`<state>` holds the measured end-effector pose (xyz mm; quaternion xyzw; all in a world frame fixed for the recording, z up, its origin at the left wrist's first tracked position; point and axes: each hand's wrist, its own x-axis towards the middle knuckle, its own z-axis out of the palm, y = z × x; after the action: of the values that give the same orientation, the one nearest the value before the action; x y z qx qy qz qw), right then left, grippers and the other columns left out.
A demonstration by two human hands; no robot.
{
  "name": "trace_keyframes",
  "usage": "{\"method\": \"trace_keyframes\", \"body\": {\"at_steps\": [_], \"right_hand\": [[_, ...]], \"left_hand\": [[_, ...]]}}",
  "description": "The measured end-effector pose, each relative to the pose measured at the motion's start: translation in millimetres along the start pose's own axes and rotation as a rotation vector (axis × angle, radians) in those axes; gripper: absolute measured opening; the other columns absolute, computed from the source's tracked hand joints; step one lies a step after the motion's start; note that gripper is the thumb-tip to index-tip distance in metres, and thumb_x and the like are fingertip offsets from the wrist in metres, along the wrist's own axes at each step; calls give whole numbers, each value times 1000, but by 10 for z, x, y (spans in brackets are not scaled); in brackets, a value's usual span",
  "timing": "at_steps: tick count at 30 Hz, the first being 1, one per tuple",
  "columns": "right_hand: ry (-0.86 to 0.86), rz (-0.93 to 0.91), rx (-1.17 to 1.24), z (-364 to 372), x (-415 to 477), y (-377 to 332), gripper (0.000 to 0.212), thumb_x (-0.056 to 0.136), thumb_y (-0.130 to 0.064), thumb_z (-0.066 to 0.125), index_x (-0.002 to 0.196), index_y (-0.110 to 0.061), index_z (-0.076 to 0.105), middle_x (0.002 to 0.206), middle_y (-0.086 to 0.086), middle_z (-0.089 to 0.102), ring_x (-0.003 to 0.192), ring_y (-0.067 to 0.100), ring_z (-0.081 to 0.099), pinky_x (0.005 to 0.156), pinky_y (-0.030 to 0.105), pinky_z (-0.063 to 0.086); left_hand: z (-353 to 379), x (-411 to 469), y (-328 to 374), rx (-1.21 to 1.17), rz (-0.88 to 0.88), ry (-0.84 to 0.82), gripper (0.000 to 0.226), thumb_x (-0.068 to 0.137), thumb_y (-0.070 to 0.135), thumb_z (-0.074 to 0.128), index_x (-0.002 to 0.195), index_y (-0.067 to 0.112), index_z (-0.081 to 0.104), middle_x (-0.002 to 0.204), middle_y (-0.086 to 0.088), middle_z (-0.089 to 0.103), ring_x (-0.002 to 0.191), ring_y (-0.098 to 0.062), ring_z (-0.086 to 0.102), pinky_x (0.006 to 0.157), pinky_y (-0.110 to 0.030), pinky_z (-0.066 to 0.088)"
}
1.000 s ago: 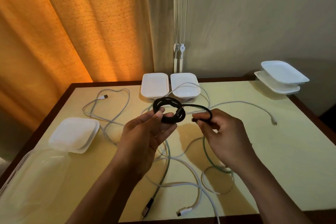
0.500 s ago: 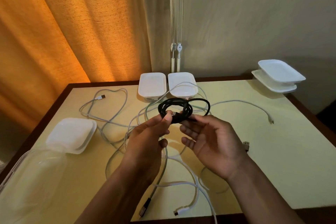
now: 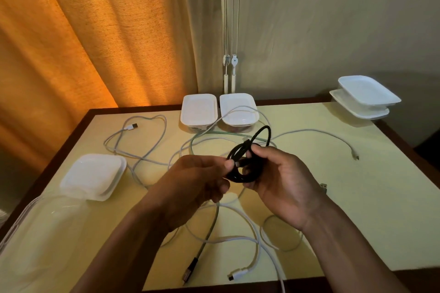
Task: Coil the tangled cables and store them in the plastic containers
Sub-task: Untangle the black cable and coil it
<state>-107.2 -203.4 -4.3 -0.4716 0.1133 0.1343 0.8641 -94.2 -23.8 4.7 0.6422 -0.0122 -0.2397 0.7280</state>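
Note:
A black cable [image 3: 248, 153], wound into a small coil, is held above the middle of the table. My left hand [image 3: 192, 181] pinches the coil's left side. My right hand [image 3: 283, 181] curls its fingers round the coil's right side, with one loop sticking up past the fingers. Several white and pale green cables [image 3: 142, 140] lie tangled on the yellow table [image 3: 357, 209] beneath the hands. Two closed white plastic containers [image 3: 198, 112] stand side by side at the table's far edge.
A stack of white container lids or trays [image 3: 366, 97] sits at the far right corner. Another white container [image 3: 94, 175] stands at the left, with a clear lid [image 3: 35, 228] in front of it. Loose cable plugs [image 3: 235, 275] lie near the front edge. Curtains hang behind.
My right hand has closed round the black coil, which it only touched with open fingers before. The coil has turned more upright and both hands have come closer together.

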Motion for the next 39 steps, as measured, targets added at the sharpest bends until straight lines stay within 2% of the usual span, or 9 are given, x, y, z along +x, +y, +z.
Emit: {"method": "trace_keyframes", "body": {"at_steps": [3, 7, 10, 16, 23, 27, 32, 37, 39], "right_hand": [[47, -35, -15, 22, 4, 36, 9, 86, -9, 66, 94, -4, 66, 79, 8, 64, 78, 21, 62, 79, 40, 44], [194, -114, -27, 35, 15, 98, 55, 79, -11, 80, 129, -7, 57, 98, 9, 76, 95, 24, 70, 91, 44, 51], [186, -183, -148, 98, -41, 107, 70, 69, -18, 85, 132, -14, 52, 104, 11, 77, 103, 28, 72, 103, 49, 50], [254, -255, -385, 153, -62, 128, 46, 86, -8, 75, 126, -22, 58, 93, 3, 77, 93, 20, 75, 101, 48, 53], [196, -296, -375, 165, -76, 123, 57, 80, -12, 84, 128, -26, 56, 84, -5, 68, 90, 17, 72, 81, 29, 55], [249, -357, -625, 127, -66, 127, 51, 85, -20, 80, 129, -32, 58, 97, -12, 72, 97, 8, 70, 89, 26, 55], [385, -572, -1033, 145, -84, 178, 38, 95, -26, 67, 133, -25, 61, 110, -12, 73, 97, 2, 67, 74, 0, 44], [613, -895, -1129, 158, -105, 218, 21, 90, -15, 74, 111, -13, 71, 99, -2, 74, 82, 9, 69, 67, 19, 56], [613, -886, -1113, 139, -97, 208, 13, 89, -13, 76, 102, -15, 75, 90, -4, 75, 76, 7, 69, 66, 20, 57]], "left_hand": [[30, 14, -42, -58, -14, 23, 30, 84, 16, 69, 100, -9, 72, 69, -14, 64, 58, -16, 60, 55, -23, 51], [42, 34, -56, -104, -20, 30, 20, 95, 6, 62, 104, -8, 72, 79, -15, 71, 63, -18, 64, 57, -24, 54], [45, 50, -55, -159, -17, 27, 19, 96, 5, 60, 102, -7, 73, 87, -18, 70, 63, -19, 63, 57, -26, 54], [73, 66, -91, -189, 0, 47, 22, 97, 5, 57, 106, -11, 69, 83, -16, 70, 63, -19, 63, 57, -27, 55], [129, 100, -149, -138, 55, 90, 21, 100, -3, 49, 100, -11, 69, 73, -17, 67, 61, -19, 62, 56, -26, 54], [99, 116, -178, -135, 77, 95, 19, 99, 3, 56, 98, -9, 70, 72, -15, 67, 61, -18, 62, 58, -25, 55], [103, 148, -206, -115, 132, 140, 18, 98, 4, 60, 99, -8, 73, 76, -16, 67, 64, -18, 63, 61, -26, 56], [112, 164, -217, -82, 193, 214, 17, 99, 5, 61, 99, -5, 74, 76, -18, 67, 67, -22, 63, 64, -29, 56], [118, 161, -219, -80, 197, 238, 18, 100, 6, 59, 98, -6, 73, 73, -20, 65, 67, -25, 63, 64, -30, 56]]}}
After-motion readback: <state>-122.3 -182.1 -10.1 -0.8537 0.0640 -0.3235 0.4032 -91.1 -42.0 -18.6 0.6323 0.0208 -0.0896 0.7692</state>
